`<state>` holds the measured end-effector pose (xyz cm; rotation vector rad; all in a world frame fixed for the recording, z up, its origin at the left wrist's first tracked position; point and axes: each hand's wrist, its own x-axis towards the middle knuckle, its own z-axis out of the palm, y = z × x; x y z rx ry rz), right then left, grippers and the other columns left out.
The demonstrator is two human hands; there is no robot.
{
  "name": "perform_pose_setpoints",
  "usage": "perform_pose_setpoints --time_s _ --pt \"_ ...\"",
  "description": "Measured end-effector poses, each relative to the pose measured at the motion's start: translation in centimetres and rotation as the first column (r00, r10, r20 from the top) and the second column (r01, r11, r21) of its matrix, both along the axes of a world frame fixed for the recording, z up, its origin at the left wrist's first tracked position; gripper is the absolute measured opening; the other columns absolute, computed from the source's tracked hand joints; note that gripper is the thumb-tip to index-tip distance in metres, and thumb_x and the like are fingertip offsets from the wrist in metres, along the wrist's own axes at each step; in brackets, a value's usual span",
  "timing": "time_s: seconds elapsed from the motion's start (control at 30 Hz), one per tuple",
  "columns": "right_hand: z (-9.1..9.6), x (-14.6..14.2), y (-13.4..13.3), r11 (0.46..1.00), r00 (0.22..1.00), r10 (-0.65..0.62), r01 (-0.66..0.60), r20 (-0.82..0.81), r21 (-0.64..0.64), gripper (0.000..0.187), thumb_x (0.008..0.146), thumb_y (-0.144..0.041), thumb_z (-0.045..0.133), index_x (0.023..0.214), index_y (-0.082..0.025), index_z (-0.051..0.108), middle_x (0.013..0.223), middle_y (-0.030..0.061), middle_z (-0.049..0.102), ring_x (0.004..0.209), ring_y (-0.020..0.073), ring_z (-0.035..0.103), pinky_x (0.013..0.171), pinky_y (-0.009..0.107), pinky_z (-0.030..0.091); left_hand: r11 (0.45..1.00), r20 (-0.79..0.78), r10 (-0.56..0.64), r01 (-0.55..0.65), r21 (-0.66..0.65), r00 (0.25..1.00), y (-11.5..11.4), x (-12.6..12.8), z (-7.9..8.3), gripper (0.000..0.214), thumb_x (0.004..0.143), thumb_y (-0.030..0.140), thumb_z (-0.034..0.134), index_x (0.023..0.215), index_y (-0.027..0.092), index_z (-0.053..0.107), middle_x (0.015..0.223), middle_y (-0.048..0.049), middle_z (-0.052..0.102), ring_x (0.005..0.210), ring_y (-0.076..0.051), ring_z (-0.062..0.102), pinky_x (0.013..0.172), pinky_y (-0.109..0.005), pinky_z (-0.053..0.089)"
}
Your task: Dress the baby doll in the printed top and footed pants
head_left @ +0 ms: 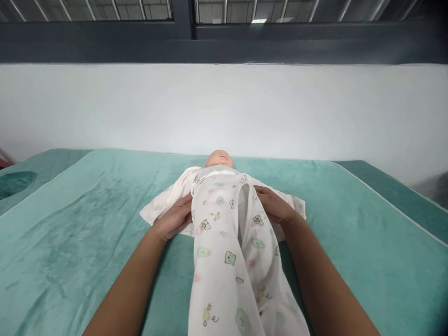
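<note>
A baby doll lies on its back on a teal table covering, head towards the wall. It is wrapped in a white patterned cloth with small cartoon prints that trails down towards me. My left hand lies flat against the doll's left side, fingers stretched and tucked at the cloth's edge. My right hand rests on the doll's right side, its fingers curled onto a fold of the cloth near the middle.
The teal plush covering spreads wide on both sides of the doll. A white wall stands close behind the table, with a dark window frame above. A round dark hollow shows at the far left.
</note>
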<state>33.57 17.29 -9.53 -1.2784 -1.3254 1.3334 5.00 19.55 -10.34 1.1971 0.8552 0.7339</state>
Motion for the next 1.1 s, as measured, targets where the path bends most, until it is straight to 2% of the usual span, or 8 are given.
perform_pose_setpoints --time_s 0.1,0.2,0.33,0.43,0.6,0.83,0.97,1.1 --pt "0.2 0.2 -0.1 0.999 0.998 0.054 -0.054 0.012 -0.002 0.032 0.080 -0.049 0.064 0.087 -0.019 0.072 0.083 0.0035 0.071 0.081 0.0224 0.062 0.076 0.036 0.050 0.999 -0.067 -0.017 0.019 0.037 0.998 -0.3 0.2 0.4 0.048 0.073 0.038 0.070 0.117 0.023 0.063 0.091 -0.0057 0.071 0.079 -0.023 0.064 0.071 -0.036 0.054" --pt "0.0 0.5 -0.1 0.997 0.997 0.073 -0.073 0.029 0.010 0.031 0.081 -0.049 0.064 0.087 -0.019 0.072 0.087 0.0032 0.072 0.084 0.0227 0.063 0.078 0.036 0.049 0.983 -0.183 -0.020 0.052 0.176 0.983 -0.5 0.3 1.1 0.051 0.066 0.034 0.075 0.114 0.025 0.065 0.091 -0.0056 0.071 0.087 -0.027 0.064 0.075 -0.038 0.055" --pt "-0.6 0.2 -0.1 0.997 0.991 0.070 -0.074 -0.118 -0.028 0.033 0.081 -0.049 0.067 0.098 -0.022 0.071 0.089 0.0034 0.073 0.086 0.0221 0.064 0.079 0.036 0.050 0.935 -0.275 0.056 0.047 0.353 0.960 -0.6 0.6 1.8 0.047 0.061 0.035 0.077 0.106 0.023 0.067 0.101 -0.0083 0.070 0.112 -0.034 0.055 0.093 -0.043 0.050" --pt "-0.8 -0.3 0.0 0.996 0.972 0.071 -0.083 -0.223 -0.045 0.038 0.082 -0.053 0.064 0.102 -0.021 0.070 0.090 0.0052 0.073 0.087 0.0230 0.065 0.080 0.037 0.051 0.909 -0.299 0.154 -0.016 0.417 0.942 -0.7 0.9 2.2 0.041 0.061 0.038 0.076 0.097 0.020 0.068 0.102 -0.0103 0.069 0.118 -0.036 0.051 0.100 -0.046 0.044" --pt "-0.7 -0.9 0.0 0.993 0.967 0.010 -0.040 -0.255 -0.114 0.032 0.078 -0.045 0.068 0.100 -0.022 0.072 0.091 0.0069 0.074 0.087 0.0274 0.067 0.075 0.040 0.053 0.939 -0.317 0.204 -0.094 0.332 0.926 -1.2 1.7 2.3 0.031 0.062 0.044 0.073 0.077 0.017 0.066 0.082 -0.0090 0.069 0.098 -0.035 0.057 0.083 -0.047 0.049" --pt "-0.9 -0.7 -0.2 0.994 0.970 0.080 -0.095 -0.231 -0.053 0.040 0.064 -0.025 0.078 0.103 -0.022 0.074 0.095 0.0062 0.075 0.092 0.0292 0.068 0.081 0.042 0.053 0.942 -0.040 0.333 -0.331 0.052 0.942 -1.5 2.1 2.2 0.027 0.054 0.031 0.079 0.068 0.019 0.059 0.059 -0.0022 0.060 0.082 -0.028 0.061 0.077 -0.042 0.050" --pt "-1.4 -0.6 0.0 0.997 0.965 0.054 -0.068 -0.258 -0.046 0.040 0.062 -0.025 0.080 0.102 -0.023 0.075 0.091 0.0053 0.076 0.090 0.0294 0.070 0.081 0.042 0.054 0.939 0.138 0.342 -0.333 -0.084 0.930 -1.8 2.0 3.1 0.030 0.046 0.021 0.083 0.065 0.019 0.060 0.051 0.0017 0.057 0.077 -0.024 0.063 0.079 -0.039 0.052" --pt "-1.6 -0.7 0.0 0.999 0.959 0.023 -0.029 -0.284 -0.016 0.038 0.065 -0.024 0.079 0.102 -0.027 0.076 0.088 0.0032 0.077 0.090 0.0287 0.070 0.081 0.041 0.055 0.956 0.116 0.289 -0.281 -0.085 0.950 -2.0 2.2 3.5 0.024 0.045 0.013 0.083 0.059 0.016 0.064 0.055 -0.0016 0.064 0.083 -0.026 0.065 0.085 -0.039 0.052"
